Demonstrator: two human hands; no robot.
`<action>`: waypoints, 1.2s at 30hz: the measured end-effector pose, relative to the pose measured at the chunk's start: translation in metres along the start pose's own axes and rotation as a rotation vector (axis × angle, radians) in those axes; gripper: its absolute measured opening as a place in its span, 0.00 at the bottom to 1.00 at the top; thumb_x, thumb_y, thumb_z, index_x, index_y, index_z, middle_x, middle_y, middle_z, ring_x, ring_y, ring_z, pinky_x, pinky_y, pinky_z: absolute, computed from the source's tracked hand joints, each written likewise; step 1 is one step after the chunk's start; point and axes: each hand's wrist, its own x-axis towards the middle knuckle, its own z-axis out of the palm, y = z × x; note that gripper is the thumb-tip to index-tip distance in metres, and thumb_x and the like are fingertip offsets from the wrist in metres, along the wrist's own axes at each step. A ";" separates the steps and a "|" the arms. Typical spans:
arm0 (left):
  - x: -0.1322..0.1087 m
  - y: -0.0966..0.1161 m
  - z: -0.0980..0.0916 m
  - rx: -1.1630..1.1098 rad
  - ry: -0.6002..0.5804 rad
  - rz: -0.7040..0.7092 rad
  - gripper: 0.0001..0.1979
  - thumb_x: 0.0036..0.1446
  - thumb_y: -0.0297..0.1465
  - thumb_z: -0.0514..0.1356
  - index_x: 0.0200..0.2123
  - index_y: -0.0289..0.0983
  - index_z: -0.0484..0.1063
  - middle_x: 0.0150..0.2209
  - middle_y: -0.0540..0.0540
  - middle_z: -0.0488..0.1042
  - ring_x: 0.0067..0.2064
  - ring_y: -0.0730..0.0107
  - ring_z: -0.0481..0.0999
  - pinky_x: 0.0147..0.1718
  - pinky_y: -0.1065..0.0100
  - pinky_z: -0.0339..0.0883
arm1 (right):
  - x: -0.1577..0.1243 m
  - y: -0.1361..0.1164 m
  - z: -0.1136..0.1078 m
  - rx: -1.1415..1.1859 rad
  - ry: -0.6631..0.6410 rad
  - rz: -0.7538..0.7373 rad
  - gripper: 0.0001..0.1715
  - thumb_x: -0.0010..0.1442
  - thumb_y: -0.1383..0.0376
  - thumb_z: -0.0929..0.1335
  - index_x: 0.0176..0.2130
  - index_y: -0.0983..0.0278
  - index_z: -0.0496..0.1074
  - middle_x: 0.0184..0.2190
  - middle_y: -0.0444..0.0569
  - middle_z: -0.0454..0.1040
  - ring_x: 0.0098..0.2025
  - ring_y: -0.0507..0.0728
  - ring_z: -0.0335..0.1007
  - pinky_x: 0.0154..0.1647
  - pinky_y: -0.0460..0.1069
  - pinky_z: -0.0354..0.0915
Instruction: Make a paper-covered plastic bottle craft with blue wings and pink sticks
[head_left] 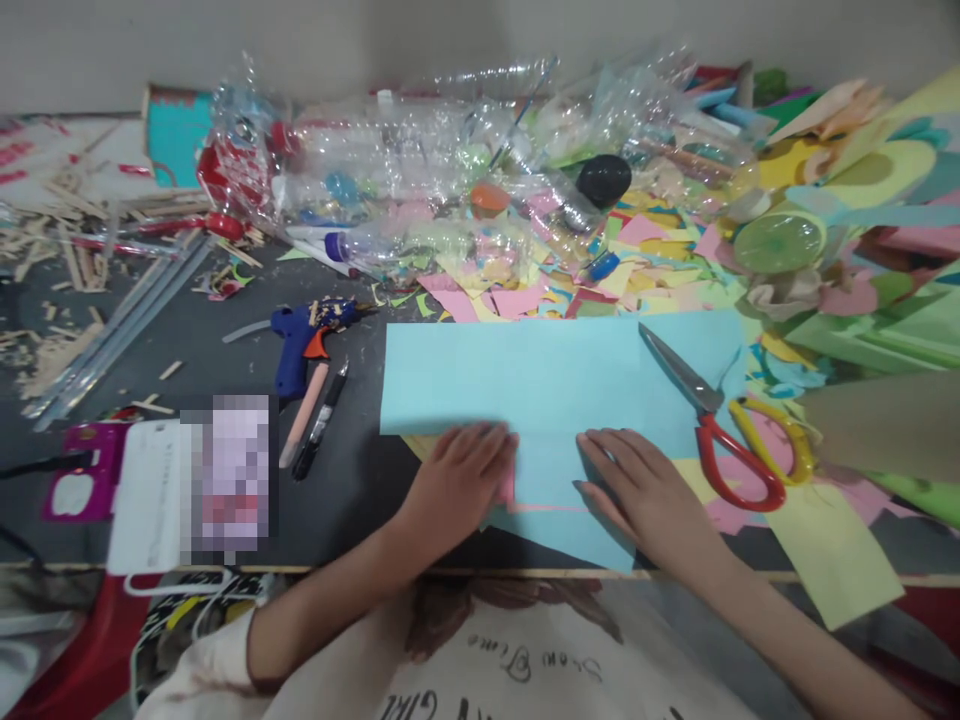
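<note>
A light blue sheet of paper (517, 375) lies across the dark table, with smaller light blue paper (547, 470) and a sliver of pink below it. My left hand (463, 475) rests palm down over the sheet's lower edge, its fingers flat and close together. On the other side of the smaller piece, my right hand (637, 485) also lies flat, fingers stretched and thumb apart. Both hands press on paper without gripping anything. Large scissors (705, 400) with a red and a yellow handle lie partly open on the sheet's right side.
A blue glue gun (294, 350), a pen (321, 420) and a pinkish stick (304, 415) lie to the left. Beyond the sheet are plastic bottles (435, 245) and many paper scraps (517, 298). Small wooden sticks (75, 250) cover the far left. A yellow paper strip (832, 555) overhangs the front edge.
</note>
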 end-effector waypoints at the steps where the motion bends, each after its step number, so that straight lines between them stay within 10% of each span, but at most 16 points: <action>1: 0.001 0.007 0.001 -0.015 -0.014 0.003 0.18 0.66 0.30 0.50 0.56 0.34 0.68 0.54 0.42 0.74 0.55 0.62 0.71 0.54 0.60 0.62 | 0.004 -0.005 0.003 0.018 0.006 -0.010 0.23 0.68 0.63 0.61 0.58 0.72 0.65 0.46 0.59 0.77 0.50 0.63 0.70 0.54 0.58 0.67; 26: -0.080 -0.037 -0.023 0.205 0.026 -0.337 0.22 0.66 0.34 0.50 0.60 0.34 0.65 0.50 0.37 0.77 0.51 0.52 0.75 0.52 0.53 0.64 | -0.041 0.027 -0.008 0.022 -0.062 0.218 0.24 0.68 0.60 0.60 0.59 0.67 0.65 0.46 0.61 0.75 0.47 0.67 0.72 0.48 0.63 0.69; 36: -0.079 -0.033 -0.020 0.168 0.060 -0.356 0.25 0.65 0.34 0.52 0.63 0.33 0.61 0.51 0.36 0.76 0.50 0.52 0.74 0.50 0.55 0.64 | -0.031 0.038 -0.018 0.709 0.004 0.804 0.18 0.62 0.53 0.65 0.47 0.58 0.73 0.45 0.53 0.79 0.43 0.62 0.78 0.40 0.55 0.74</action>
